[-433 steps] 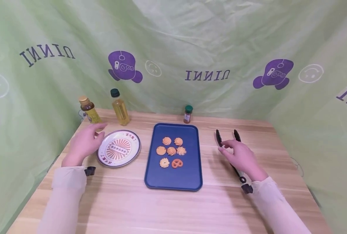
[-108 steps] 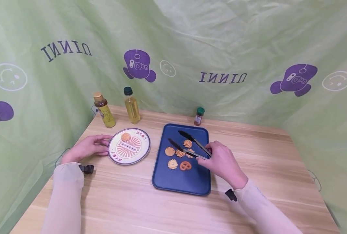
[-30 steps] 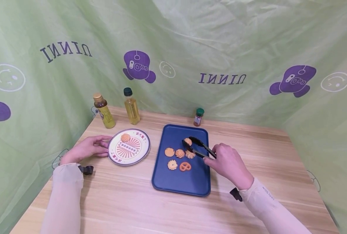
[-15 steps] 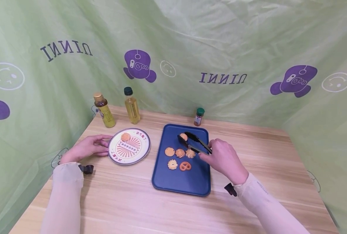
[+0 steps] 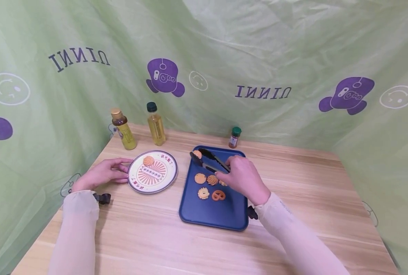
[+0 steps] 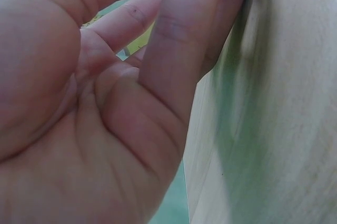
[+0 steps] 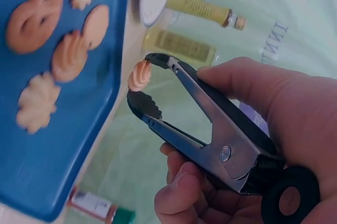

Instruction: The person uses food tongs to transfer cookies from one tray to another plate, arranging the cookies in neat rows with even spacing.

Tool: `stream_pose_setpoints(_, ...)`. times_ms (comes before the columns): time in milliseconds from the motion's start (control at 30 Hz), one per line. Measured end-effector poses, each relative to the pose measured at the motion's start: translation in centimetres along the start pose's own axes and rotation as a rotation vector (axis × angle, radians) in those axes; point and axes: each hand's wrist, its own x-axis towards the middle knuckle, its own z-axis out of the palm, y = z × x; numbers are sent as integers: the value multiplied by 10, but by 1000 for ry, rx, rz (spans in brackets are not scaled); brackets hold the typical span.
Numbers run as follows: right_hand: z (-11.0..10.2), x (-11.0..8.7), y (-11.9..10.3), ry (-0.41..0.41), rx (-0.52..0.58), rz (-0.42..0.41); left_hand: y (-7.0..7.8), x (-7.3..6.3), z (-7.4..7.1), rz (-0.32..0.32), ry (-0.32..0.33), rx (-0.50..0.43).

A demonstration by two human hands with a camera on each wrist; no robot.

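Note:
My right hand [image 5: 245,177] grips black-and-metal tongs [image 7: 197,105] above the blue tray [image 5: 211,214]. Between the tong tips sits a swirl cookie [image 7: 140,76], lifted over the tray's far left corner. Several other cookies lie on the tray, including a pretzel-shaped one [image 5: 218,195], a scalloped one [image 5: 203,193] and a round one [image 5: 200,178]. Relaxed fingers of my left hand [image 5: 102,173] touch the left rim of the white patterned plate [image 5: 164,173]; their contact is hidden in the left wrist view. On that plate rests one swirl cookie [image 5: 148,160].
Behind the plate stand a brown-and-yellow bottle [image 5: 125,131] and a dark-capped oil bottle [image 5: 156,126]. A small green-capped spice jar [image 5: 234,138] is behind the tray. Green printed cloth [image 5: 211,46] hangs around the wooden table [image 5: 149,236].
My right hand took up the tongs, and a first swirl cookie came onto the plate. Now the tongs have closed on a second swirl cookie and carried it left. My left hand moved to the plate's rim.

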Motion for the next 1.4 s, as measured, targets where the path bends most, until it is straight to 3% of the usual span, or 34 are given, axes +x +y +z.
stream_pose_setpoints(233, 16, 10, -24, -50, 70, 3, 1, 1, 1, -11, 4, 17)
stream_pose_setpoints(367, 28, 13, -37, -64, 95, -9, 1, 1, 1, -20, -5, -24)
stream_pose_setpoints(700, 63, 28, -59, 1, -2, -137, -1, 4, 0, -11, -11, -29)
stream_pose_setpoints(900, 78, 34, -66, 37, -48, -192, 0, 2, 0, -19, -9, -34)
stream_pose_setpoints(1400, 92, 37, -68, 51, -109, -219, -1, 0, 0, -9, -19, -78)
